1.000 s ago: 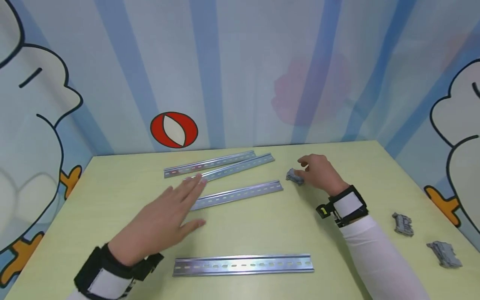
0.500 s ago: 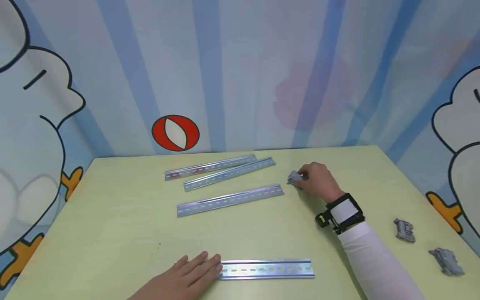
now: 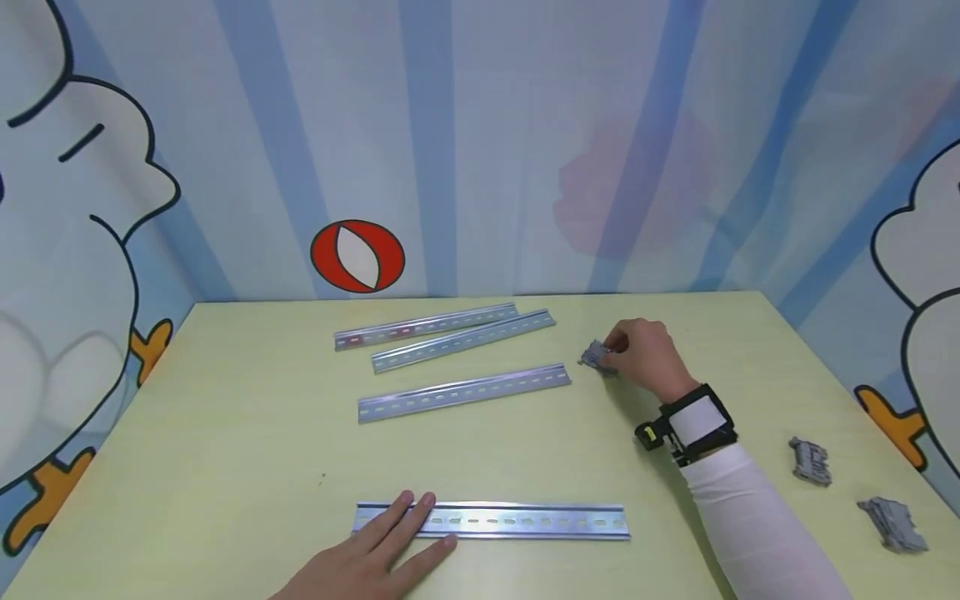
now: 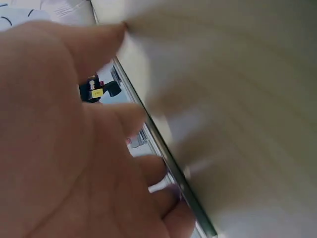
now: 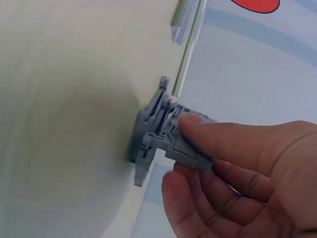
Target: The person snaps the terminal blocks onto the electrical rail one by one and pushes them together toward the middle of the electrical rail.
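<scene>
L hand (image 3: pixel 367 560) is lower than 1 sec ago, fingers spread on slotted metal rail (image 3: pixel 525 520), btm ctr, & R hand (image 3: pixel 647 358) pinches gray plastic pc (image 3: pixel 593 353) rt of ctr.

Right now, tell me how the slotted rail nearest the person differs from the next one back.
The front rail lies nearly straight across the head view; the middle rail slants, its right end farther back. The left hand has fingers over the front rail's left part, while no hand is on the middle rail. Both are silvery, straight, slotted strips lying on the table.
</scene>
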`<state>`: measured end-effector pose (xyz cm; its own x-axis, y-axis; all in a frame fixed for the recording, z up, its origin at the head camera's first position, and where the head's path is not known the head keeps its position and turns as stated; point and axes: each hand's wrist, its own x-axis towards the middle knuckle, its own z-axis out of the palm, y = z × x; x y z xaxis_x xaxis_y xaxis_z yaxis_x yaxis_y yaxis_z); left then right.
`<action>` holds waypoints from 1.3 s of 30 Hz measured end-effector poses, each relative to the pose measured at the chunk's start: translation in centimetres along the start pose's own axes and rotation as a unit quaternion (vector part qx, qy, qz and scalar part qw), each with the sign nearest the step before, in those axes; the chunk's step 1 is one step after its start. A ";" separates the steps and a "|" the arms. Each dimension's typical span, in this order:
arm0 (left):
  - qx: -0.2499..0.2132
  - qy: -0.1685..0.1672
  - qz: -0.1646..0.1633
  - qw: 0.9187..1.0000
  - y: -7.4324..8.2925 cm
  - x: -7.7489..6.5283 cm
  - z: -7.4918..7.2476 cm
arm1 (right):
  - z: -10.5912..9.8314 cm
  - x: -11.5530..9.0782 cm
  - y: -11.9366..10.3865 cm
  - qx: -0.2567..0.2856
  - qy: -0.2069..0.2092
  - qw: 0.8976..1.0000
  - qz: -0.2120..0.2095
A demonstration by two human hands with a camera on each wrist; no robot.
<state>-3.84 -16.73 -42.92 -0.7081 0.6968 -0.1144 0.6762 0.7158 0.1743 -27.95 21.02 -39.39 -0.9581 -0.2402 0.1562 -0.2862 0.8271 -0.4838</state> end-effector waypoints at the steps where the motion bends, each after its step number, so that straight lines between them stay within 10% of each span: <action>1: 0.000 -0.002 -0.007 1.000 0.0 0.2 -0.2 | -0.1 0.0 -0.1 0.002 -0.004 1.000 0.000; 15: -0.055 -0.036 -0.099 0.993 -2.1 2.9 -2.2 | -1.5 -1.2 -2.0 0.017 -0.057 0.998 0.003; 25: -0.040 -0.003 -0.103 0.994 -3.0 4.1 -2.9 | -1.9 -2.7 -4.3 0.042 -0.188 0.981 0.000; 39: -0.038 -0.002 -0.096 0.995 -3.1 3.9 -3.2 | -0.2 -3.0 -5.2 0.006 -0.168 0.985 -0.028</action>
<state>-9.34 -16.36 -40.73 -0.8215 0.5482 -0.1567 0.5114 0.8300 0.2226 -23.62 17.59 -37.16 -0.8904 -0.4418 -0.1099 -0.3372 0.8022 -0.4927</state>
